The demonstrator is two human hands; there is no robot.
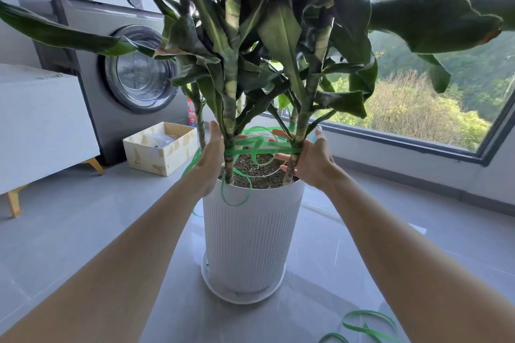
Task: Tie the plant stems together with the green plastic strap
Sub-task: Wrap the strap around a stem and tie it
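A tall leafy plant grows from a white ribbed pot (250,231) on the floor. Its left stem (230,131) and right stem (302,122) rise from the soil. A green plastic strap (262,150) runs taut between the two stems and loops loosely above the soil and over the pot's rim. My left hand (209,159) reaches around the outside of the left stem, fingers curled behind it. My right hand (312,159) wraps around the base of the right stem where the strap passes. Whether either hand pinches the strap itself is hidden.
More green strap (362,326) lies coiled on the grey floor at the lower right. A small cardboard box (158,150) sits left of the pot, in front of a grey washing machine (133,69). A white cabinet (41,125) stands at the left and a large window (418,108) at the right.
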